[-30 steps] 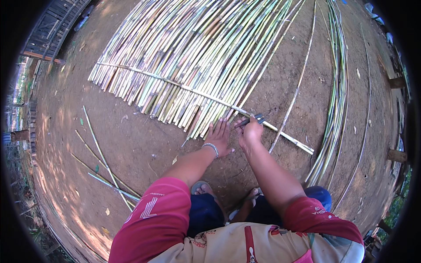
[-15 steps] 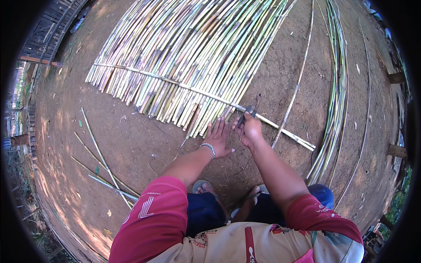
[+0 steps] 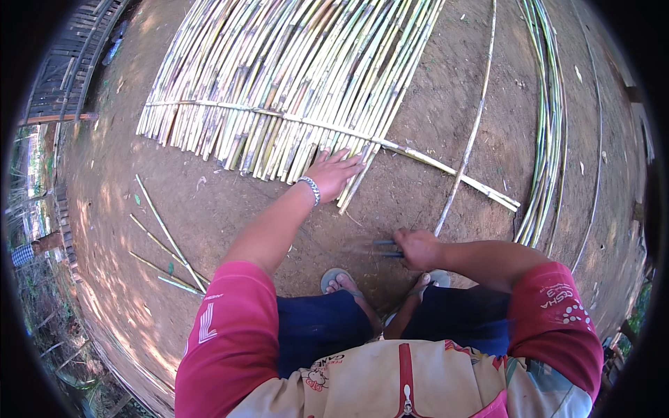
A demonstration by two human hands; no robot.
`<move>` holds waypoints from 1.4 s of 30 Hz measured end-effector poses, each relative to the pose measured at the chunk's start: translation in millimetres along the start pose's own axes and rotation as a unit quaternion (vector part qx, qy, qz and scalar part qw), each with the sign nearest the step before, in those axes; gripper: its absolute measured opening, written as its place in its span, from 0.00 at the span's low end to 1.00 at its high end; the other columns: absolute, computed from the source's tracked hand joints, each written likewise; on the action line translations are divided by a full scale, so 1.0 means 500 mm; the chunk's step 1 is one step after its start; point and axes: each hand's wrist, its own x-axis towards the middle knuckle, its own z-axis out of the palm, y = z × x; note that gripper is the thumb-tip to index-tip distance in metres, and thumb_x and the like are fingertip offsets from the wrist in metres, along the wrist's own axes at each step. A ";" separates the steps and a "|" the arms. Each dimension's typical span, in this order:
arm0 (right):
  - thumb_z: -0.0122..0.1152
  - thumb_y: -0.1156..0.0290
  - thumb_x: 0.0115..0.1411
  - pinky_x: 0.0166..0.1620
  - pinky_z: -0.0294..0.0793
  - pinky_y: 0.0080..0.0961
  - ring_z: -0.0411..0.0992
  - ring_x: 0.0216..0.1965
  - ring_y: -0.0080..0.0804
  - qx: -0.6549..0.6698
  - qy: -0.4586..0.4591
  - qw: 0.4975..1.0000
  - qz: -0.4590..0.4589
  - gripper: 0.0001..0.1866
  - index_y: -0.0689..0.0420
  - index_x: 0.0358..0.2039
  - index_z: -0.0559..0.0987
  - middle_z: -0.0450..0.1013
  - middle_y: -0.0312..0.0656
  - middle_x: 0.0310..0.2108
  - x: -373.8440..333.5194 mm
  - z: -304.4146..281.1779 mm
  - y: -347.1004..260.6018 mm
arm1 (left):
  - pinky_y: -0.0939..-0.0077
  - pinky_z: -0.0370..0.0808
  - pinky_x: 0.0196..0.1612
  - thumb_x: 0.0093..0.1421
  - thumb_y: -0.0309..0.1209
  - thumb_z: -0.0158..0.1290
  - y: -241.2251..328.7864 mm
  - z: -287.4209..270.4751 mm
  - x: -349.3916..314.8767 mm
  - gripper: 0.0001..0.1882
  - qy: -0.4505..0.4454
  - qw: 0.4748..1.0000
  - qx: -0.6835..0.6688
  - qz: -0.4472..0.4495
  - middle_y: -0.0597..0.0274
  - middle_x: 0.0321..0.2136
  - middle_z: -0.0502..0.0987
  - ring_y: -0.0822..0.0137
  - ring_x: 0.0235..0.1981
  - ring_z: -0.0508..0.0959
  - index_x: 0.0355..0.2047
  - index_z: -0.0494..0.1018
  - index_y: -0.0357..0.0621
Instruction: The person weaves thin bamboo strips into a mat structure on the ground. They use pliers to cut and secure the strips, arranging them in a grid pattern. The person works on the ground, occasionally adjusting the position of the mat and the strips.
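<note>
Rests the left hand, with spread fingers, on the near ends of the canes, laid side by side on the soil. Grips a dark two-pronged tool, partly blurred, in the curled fingers of the right hand, near the feet.

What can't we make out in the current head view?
Head view throughout:
Dark tool: left end blurred, apparently by motion; grip hidden by the right hand.
Row of stalks: far ends cut off by top edge; parts under the left hand hidden.
Green bundle: far ends cut off by top edge.
</note>
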 end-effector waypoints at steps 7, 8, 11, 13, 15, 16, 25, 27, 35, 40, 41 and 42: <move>0.65 0.64 0.54 0.54 0.75 0.42 0.74 0.54 0.51 0.086 0.051 0.990 0.101 0.28 0.61 0.53 0.68 0.72 0.55 0.53 0.057 0.034 -0.043 | 0.45 0.38 0.75 0.60 0.20 0.44 0.009 -0.024 0.039 0.40 -0.114 0.992 0.051 0.016 0.78 0.75 0.46 0.61 0.76 0.43 0.72 0.56 0.69; 0.65 0.64 0.54 0.55 0.75 0.42 0.74 0.54 0.51 0.051 0.028 0.996 0.064 0.29 0.61 0.54 0.68 0.72 0.55 0.53 0.052 0.024 -0.029 | 0.44 0.39 0.75 0.59 0.20 0.44 0.009 -0.028 0.039 0.41 -0.116 0.992 0.049 0.020 0.78 0.75 0.45 0.61 0.76 0.43 0.72 0.56 0.69; 0.65 0.65 0.54 0.55 0.75 0.43 0.75 0.53 0.52 0.121 0.054 0.979 0.154 0.29 0.60 0.54 0.68 0.73 0.55 0.52 0.058 0.034 -0.016 | 0.42 0.39 0.75 0.58 0.19 0.44 0.016 -0.041 0.041 0.42 -0.136 0.989 0.062 0.017 0.79 0.75 0.45 0.61 0.76 0.43 0.72 0.55 0.69; 0.65 0.66 0.54 0.55 0.75 0.44 0.75 0.52 0.53 0.142 0.077 0.972 0.168 0.29 0.60 0.54 0.67 0.74 0.55 0.51 0.061 0.032 -0.008 | 0.40 0.38 0.75 0.58 0.19 0.44 0.013 -0.037 0.038 0.42 -0.132 0.989 0.062 0.018 0.80 0.75 0.45 0.61 0.76 0.43 0.72 0.55 0.68; 0.64 0.66 0.54 0.54 0.75 0.44 0.75 0.52 0.54 0.085 0.073 0.990 0.085 0.28 0.61 0.54 0.67 0.75 0.56 0.49 0.043 0.013 0.005 | 0.41 0.36 0.75 0.57 0.18 0.43 0.016 -0.040 0.037 0.43 -0.135 0.989 0.060 0.019 0.79 0.75 0.45 0.60 0.76 0.43 0.73 0.54 0.68; 0.64 0.66 0.54 0.54 0.75 0.44 0.75 0.52 0.54 0.062 0.046 0.995 0.067 0.28 0.61 0.53 0.68 0.75 0.56 0.49 0.037 0.002 -0.003 | 0.41 0.36 0.75 0.57 0.18 0.43 0.016 -0.046 0.039 0.44 -0.141 0.988 0.063 0.017 0.79 0.75 0.45 0.60 0.76 0.43 0.73 0.53 0.68; 0.63 0.68 0.56 0.54 0.76 0.44 0.75 0.53 0.52 0.084 0.043 0.993 0.070 0.26 0.61 0.53 0.69 0.73 0.54 0.53 0.061 0.024 -0.062 | 0.41 0.35 0.75 0.58 0.18 0.43 0.017 -0.072 0.046 0.44 -0.174 0.982 0.068 0.012 0.78 0.75 0.47 0.60 0.76 0.44 0.73 0.51 0.68; 0.62 0.68 0.56 0.54 0.76 0.44 0.75 0.54 0.51 0.157 0.073 0.970 0.173 0.25 0.61 0.53 0.69 0.73 0.55 0.53 0.077 0.052 -0.077 | 0.41 0.36 0.75 0.60 0.19 0.42 0.022 -0.081 0.045 0.42 -0.181 0.981 0.074 0.014 0.78 0.75 0.48 0.60 0.76 0.45 0.73 0.51 0.66; 0.64 0.69 0.56 0.54 0.75 0.43 0.75 0.53 0.52 0.176 0.063 0.966 0.177 0.25 0.57 0.54 0.69 0.75 0.53 0.50 0.069 0.077 -0.095 | 0.41 0.34 0.75 0.61 0.20 0.43 0.015 -0.073 0.049 0.42 -0.184 0.982 0.049 0.007 0.78 0.74 0.49 0.61 0.76 0.45 0.74 0.50 0.64; 0.63 0.69 0.57 0.55 0.75 0.42 0.75 0.53 0.51 0.143 0.052 0.979 0.134 0.24 0.57 0.54 0.69 0.75 0.52 0.51 0.069 0.085 -0.080 | 0.42 0.36 0.75 0.64 0.22 0.42 0.009 -0.081 0.052 0.37 -0.167 0.985 0.046 0.017 0.75 0.73 0.55 0.60 0.75 0.49 0.72 0.54 0.63; 0.63 0.69 0.57 0.56 0.74 0.42 0.75 0.54 0.51 0.171 0.044 0.970 0.164 0.24 0.57 0.54 0.70 0.75 0.52 0.52 0.068 0.077 -0.089 | 0.42 0.37 0.75 0.64 0.23 0.42 0.007 -0.079 0.060 0.36 -0.162 0.986 0.039 0.012 0.73 0.72 0.57 0.60 0.74 0.51 0.72 0.55 0.62; 0.63 0.69 0.57 0.56 0.74 0.43 0.75 0.54 0.51 0.203 0.037 0.959 0.196 0.24 0.57 0.54 0.70 0.74 0.52 0.52 0.064 0.069 -0.099 | 0.43 0.38 0.75 0.65 0.24 0.43 0.012 -0.084 0.067 0.34 -0.159 0.987 0.033 0.011 0.72 0.71 0.58 0.59 0.74 0.52 0.71 0.57 0.62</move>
